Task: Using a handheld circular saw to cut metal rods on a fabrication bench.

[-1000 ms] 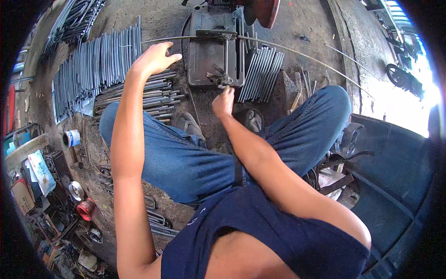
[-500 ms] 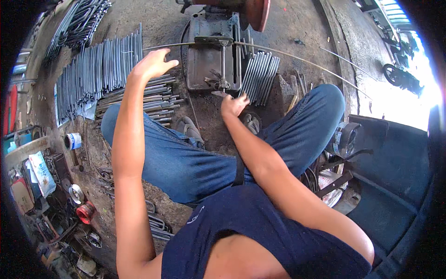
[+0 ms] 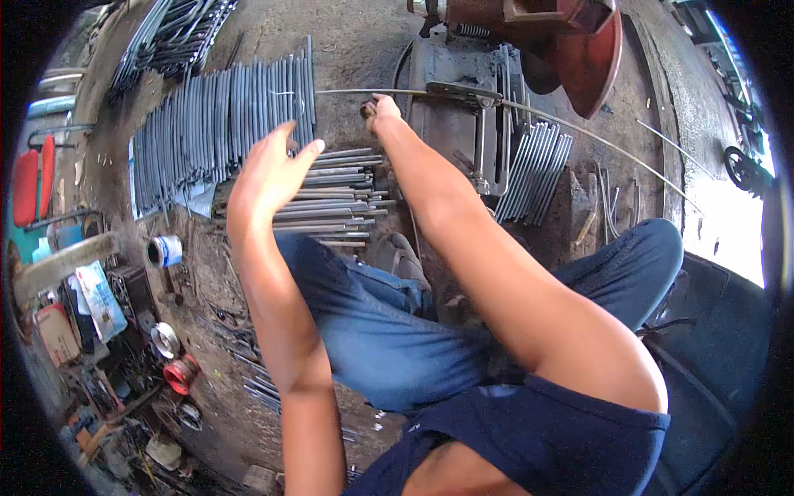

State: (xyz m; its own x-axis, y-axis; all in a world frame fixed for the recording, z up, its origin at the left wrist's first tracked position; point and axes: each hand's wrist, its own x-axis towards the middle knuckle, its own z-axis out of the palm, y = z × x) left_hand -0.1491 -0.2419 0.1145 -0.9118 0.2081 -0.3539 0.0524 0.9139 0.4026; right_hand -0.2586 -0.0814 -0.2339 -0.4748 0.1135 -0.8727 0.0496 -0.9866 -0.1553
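Holding my left hand (image 3: 275, 171) loose at ten o'clock, I can't tell if my right hand (image 3: 384, 113), at twelve, grips the rod (image 3: 346, 91).

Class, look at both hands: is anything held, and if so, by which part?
The left hand is open and holds nothing visible. The right hand is near the long thin rod; what it grips, if anything, cannot be told.

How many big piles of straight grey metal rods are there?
3: leftmost pile beyond the left hand, middle pile at that hand's right, rightmost pile right of the grey metal machine base. Others may be hidden.
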